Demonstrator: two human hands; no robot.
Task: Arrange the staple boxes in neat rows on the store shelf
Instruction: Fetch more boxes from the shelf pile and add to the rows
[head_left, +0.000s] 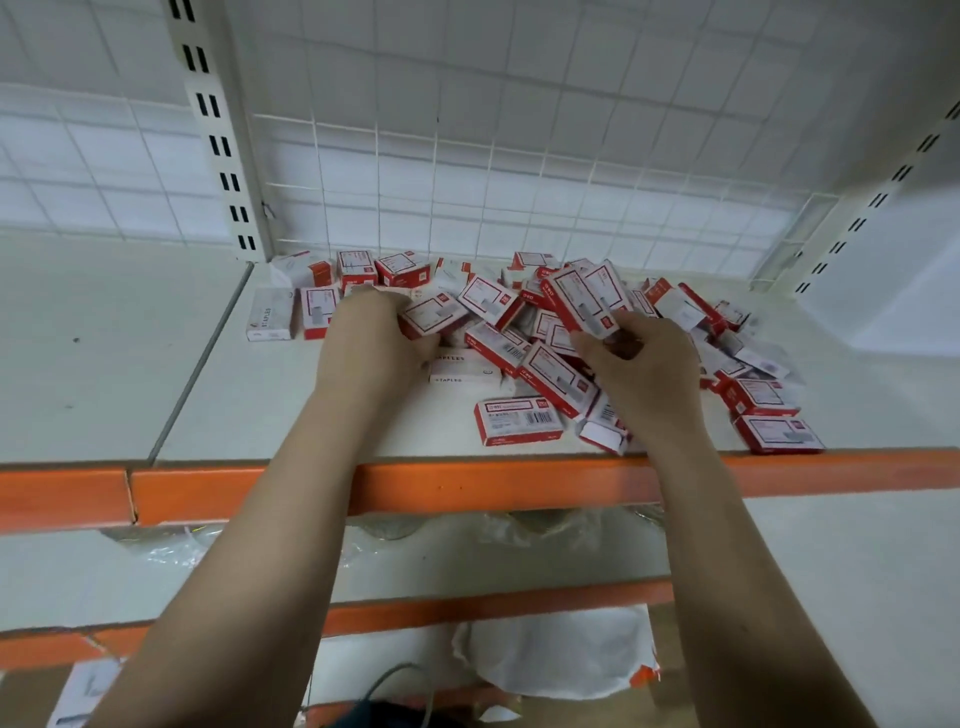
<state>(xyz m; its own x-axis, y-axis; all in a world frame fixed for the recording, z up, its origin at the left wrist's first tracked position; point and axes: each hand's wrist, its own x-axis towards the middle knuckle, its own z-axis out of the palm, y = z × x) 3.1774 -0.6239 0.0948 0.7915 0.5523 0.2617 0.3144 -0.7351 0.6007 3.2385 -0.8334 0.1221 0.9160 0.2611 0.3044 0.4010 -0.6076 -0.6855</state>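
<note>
My right hand (641, 364) pinches a couple of red-and-white staple boxes (584, 301) lifted just above the loose heap of boxes (524, 364) that sprawls across the white store shelf (291, 415). My left hand (371, 338) curls its fingers around another box (434, 314) at the heap's left edge. A few boxes (317, 312) stand side by side near the back left, beside the slotted upright (221, 145).

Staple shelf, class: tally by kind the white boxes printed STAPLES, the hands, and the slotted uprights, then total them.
White boxes printed STAPLES: 2
Hands, both gripping red boxes: 2
Slotted uprights: 2
Total: 6
</note>
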